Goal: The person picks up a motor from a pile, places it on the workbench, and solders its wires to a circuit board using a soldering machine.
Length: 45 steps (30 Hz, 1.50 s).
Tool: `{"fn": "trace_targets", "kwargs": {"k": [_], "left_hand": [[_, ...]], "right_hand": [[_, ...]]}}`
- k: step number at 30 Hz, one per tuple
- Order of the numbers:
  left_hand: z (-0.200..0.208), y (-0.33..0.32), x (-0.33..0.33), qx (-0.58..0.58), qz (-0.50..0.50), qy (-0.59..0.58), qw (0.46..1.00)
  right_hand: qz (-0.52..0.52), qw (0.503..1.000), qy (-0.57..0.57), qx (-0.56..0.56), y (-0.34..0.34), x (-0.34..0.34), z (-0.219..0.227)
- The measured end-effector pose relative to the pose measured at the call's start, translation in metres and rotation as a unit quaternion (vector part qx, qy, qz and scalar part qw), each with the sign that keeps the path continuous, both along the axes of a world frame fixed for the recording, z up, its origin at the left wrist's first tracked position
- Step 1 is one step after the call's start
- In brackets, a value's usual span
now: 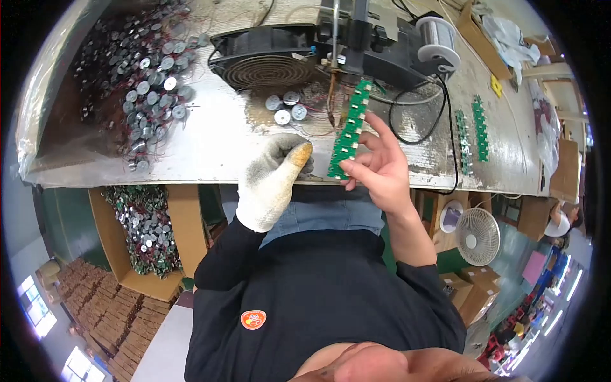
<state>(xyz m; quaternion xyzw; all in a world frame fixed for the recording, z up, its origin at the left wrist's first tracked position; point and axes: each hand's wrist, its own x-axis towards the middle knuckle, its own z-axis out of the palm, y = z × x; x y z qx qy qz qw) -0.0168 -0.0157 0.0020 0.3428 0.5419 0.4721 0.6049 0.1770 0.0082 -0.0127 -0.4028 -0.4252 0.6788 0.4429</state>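
Observation:
My right hand (pixel 384 167) is bare and grips a long green circuit board strip (pixel 350 130) near its lower end, thumb on top. The strip stands tilted, its upper end close to the soldering machine (pixel 359 38), and small pale parts dot its face. Left of it, my left hand (pixel 272 177) wears a white and grey glove with a stained thumb. Its fingers are curled in and the thumb is pressed on them; what they hold, if anything, is hidden. Just beyond the glove lie several small round motors (pixel 291 98) with thin wires, below the soldering tip (pixel 331 118).
A black fan (pixel 264 60) and a solder wire spool (pixel 437 39) flank the machine. Many loose motors (pixel 153 95) cover the table's left. More green strips (pixel 480 130) lie at right, past a black cable (pixel 450 127). A cardboard box (pixel 184 219) of wired parts stands below the table edge.

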Motion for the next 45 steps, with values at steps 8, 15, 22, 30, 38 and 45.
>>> {"fn": "trace_targets", "kwargs": {"k": [8,15,22,30,38,45], "left_hand": [[-0.014,0.013,0.009,-0.027,-0.048,-0.015,0.998],[-0.008,0.019,0.015,-0.040,-0.034,-0.106,0.993],[-0.005,0.022,0.017,-0.047,-0.031,-0.127,0.990],[-0.002,0.021,0.017,-0.042,-0.013,-0.179,0.983],[-0.005,0.019,0.018,-0.063,-0.017,-0.168,0.984],[-0.013,0.016,0.016,-0.035,-0.019,-0.072,0.997]], "right_hand": [[-0.001,1.000,0.017,-0.004,-0.001,0.001,-0.003],[-0.005,0.999,0.039,0.005,-0.001,0.001,-0.003],[-0.014,0.999,0.046,0.012,0.000,0.002,-0.003],[-0.006,0.999,0.048,0.010,0.003,0.000,0.004],[-0.002,0.999,0.046,0.010,0.002,0.000,0.001],[-0.003,0.999,0.040,-0.003,-0.003,0.001,0.000]]}}
